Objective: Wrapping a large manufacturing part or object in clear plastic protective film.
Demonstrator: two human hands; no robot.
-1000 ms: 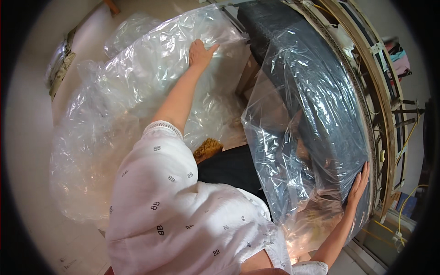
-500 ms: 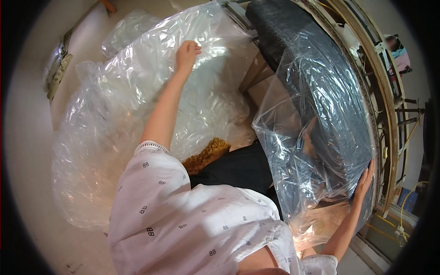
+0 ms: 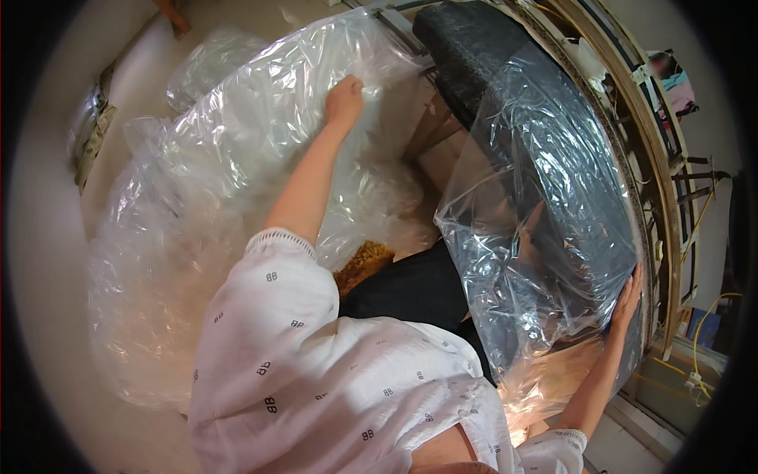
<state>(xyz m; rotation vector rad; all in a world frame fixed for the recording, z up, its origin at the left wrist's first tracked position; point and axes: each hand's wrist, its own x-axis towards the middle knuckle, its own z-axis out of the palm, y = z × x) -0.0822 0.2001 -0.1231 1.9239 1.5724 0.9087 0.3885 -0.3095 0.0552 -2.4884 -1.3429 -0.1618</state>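
Observation:
A wide heap of clear plastic sheeting (image 3: 229,150) spreads across the left side. My left hand (image 3: 345,103) is closed in a fist on it, with the film gathered at the fingers. Over on the right, more clear film lies across a long, dark, padded piece (image 3: 467,59), wrinkled and shiny. My right hand (image 3: 628,299) rests flat near the outer edge of that covered piece, fingers stretched out and together, holding nothing.
A wooden frame (image 3: 673,229) curves along the right, with yellow cable (image 3: 695,355) beside it. Something brown and fluffy (image 3: 367,262) sits by my dark-clothed leg (image 3: 407,286). Another plastic bundle (image 3: 212,67) lies at the far left.
My left hand has moved a little to the right and slightly nearer, its fingers now more tucked in. My right hand has slid slightly farther along the edge.

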